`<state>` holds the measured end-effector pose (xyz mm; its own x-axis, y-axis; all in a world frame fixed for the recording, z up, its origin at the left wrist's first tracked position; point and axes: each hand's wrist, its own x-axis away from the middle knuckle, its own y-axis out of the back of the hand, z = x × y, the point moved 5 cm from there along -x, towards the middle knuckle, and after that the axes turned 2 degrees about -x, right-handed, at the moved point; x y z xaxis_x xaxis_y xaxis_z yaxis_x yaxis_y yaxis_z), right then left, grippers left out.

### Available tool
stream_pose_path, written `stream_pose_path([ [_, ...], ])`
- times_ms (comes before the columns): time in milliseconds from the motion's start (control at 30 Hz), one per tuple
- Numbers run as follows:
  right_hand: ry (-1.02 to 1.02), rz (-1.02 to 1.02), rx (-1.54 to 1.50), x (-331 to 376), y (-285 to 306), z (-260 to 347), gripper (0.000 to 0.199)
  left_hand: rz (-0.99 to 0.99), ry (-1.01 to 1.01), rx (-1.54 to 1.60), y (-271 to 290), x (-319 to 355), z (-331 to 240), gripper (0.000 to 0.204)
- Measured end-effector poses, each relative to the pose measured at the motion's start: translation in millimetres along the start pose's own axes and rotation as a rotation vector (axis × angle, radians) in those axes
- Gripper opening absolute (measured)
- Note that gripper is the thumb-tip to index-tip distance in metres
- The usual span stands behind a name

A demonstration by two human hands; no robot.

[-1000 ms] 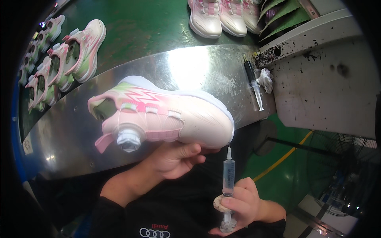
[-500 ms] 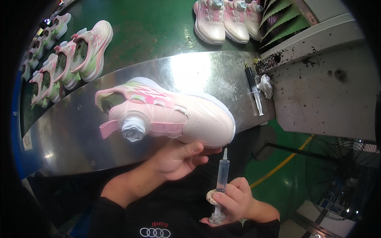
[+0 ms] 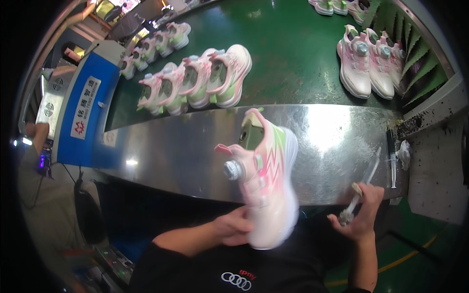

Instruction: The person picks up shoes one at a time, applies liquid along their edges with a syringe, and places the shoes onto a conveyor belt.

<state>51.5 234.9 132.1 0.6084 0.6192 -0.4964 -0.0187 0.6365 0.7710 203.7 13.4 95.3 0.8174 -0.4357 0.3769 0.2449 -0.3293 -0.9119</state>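
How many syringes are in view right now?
2: a pale syringe in the right hand, and a dark syringe lying on the metal table, beside the crumpled white tissue. Others could be hidden.

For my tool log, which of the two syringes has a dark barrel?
The syringe lying on the metal table; the right hand holds the pale one.

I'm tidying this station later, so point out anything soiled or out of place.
The grey panel at right has dark marks, like stains or chipped paint. A crumpled white wad lies beside the dark syringe, perhaps litter.
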Motion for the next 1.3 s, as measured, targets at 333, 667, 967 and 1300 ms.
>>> stream_pose_path([
  [333, -0.134, -0.066, -0.166, -11, -21, -18, 0.084, -0.048, -0.421, -0.513, -27, -106, -125, 0.047],
  [667, -0.138, -0.076, -0.063, -21, -12, -24, 0.082, -0.348, -0.632, -0.919, -13, -94, -180, 0.02],
  [967, -0.11, -0.104, -0.078, -17, -12, -25, 0.08, -0.847, -1.081, -1.496, 35, -31, -258, 0.068],
  [1300, -0.125, -0.097, -0.051, -17, -17, -15, 0.08, -0.784, -0.905, -1.302, 40, -9, -308, 0.07],
])
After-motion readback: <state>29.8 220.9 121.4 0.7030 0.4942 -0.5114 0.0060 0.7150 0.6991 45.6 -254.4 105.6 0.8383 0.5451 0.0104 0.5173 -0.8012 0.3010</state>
